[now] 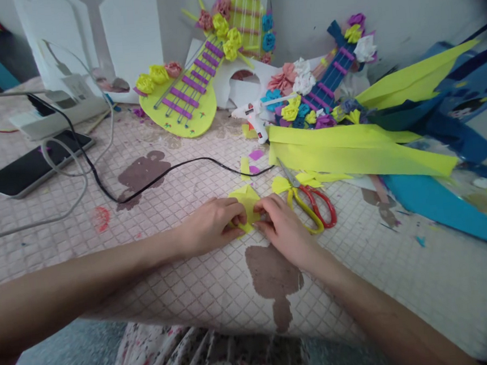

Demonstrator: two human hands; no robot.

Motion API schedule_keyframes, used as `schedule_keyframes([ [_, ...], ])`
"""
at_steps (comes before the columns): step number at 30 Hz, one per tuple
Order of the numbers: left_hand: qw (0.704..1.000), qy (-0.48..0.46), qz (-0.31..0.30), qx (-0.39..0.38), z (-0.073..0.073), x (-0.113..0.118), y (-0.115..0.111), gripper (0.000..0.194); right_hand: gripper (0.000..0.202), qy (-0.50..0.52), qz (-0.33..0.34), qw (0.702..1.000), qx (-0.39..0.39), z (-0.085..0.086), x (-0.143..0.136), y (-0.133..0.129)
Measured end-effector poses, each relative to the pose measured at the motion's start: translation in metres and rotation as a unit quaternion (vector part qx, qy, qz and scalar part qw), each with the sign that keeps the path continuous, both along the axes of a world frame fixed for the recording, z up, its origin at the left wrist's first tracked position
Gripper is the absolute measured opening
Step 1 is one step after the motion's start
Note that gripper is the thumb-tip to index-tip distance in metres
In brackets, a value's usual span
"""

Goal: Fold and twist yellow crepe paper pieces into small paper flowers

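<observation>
A small piece of yellow paper (246, 198) lies between my two hands near the middle of the table. My left hand (218, 223) has its fingers closed on the paper's left side. On the right side of the same piece, my right hand (282, 224) pinches the edge between thumb and fingers. Just right of my right hand are scissors (320, 210) with one red and one yellow handle, their blades pointing up and left. Yellow scraps (281, 185) lie around the blades. My fingers hide part of the paper.
Behind the scissors are yellow crepe sheets (352, 153) and a white glue gun (254, 122). A black cable (199, 159) crosses the table. Decorated yellow (185, 105) and blue (332, 81) paper guitars stand at the back. A phone (33, 167) and power strip (54, 114) lie left.
</observation>
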State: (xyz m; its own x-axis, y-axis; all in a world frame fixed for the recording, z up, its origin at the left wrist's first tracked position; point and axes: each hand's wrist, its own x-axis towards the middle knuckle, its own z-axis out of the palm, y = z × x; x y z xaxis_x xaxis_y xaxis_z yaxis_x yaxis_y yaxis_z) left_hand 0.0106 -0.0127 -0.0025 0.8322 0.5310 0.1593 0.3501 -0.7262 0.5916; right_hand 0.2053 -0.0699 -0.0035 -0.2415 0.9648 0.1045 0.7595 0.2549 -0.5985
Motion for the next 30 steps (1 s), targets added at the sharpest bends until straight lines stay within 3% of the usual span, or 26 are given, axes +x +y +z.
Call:
schedule_keyframes([
  [6, 1.000, -0.027, 0.005, -0.004, 0.003, 0.000, -0.003, 0.003, 0.018, 0.026, 0.012, 0.999, 0.025, 0.003, 0.005, 0.001],
  [11, 0.987, -0.109, 0.119, -0.009, 0.007, -0.002, 0.010, 0.005, 0.009, 0.040, -0.010, 0.998, 0.043, 0.005, 0.002, -0.001],
  [16, 0.979, -0.051, 0.194, 0.038, 0.003, 0.002, 0.034, 0.015, 0.005, 0.061, -0.011, 0.997, 0.054, 0.003, 0.000, -0.001],
  [20, 0.979, 0.000, 0.193, 0.062, -0.003, 0.010, 0.040, 0.015, 0.005, 0.064, -0.005, 0.996, 0.054, 0.003, 0.000, -0.001],
  [24, 0.982, -0.022, 0.180, 0.046, -0.007, 0.012, 0.041, 0.008, 0.006, 0.077, -0.018, 0.994, 0.068, 0.003, 0.000, -0.002],
  [30, 0.980, -0.100, 0.138, -0.104, 0.003, 0.009, 0.036, 0.008, 0.019, 0.127, -0.089, 0.985, 0.074, 0.002, 0.004, -0.002],
])
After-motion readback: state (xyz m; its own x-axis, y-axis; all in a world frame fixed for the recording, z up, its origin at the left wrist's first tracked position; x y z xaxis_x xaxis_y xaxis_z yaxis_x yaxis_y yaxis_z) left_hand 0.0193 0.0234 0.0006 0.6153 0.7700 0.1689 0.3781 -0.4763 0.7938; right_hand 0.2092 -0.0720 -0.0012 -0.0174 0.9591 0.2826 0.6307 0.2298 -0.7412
